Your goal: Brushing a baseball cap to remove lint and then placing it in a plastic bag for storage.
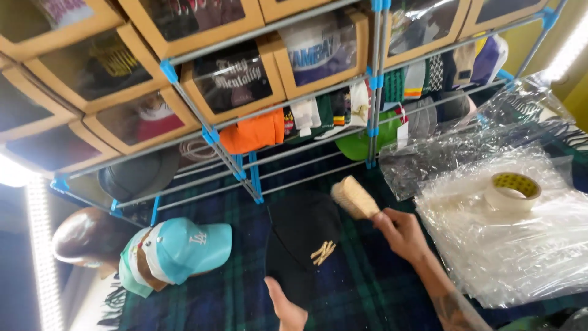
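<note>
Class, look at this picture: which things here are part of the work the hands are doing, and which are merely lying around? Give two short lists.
In use:
- black cap, steadied by the left hand
- brush, held by the right hand

Lying about:
- stack of turquoise caps
- roll of tape
- pile of clear plastic bags
- boxed caps on the rack
- orange cap

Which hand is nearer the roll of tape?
Right. The right hand, holding a brush, is left of the tape roll; the left hand is farther away by the black cap.
</note>
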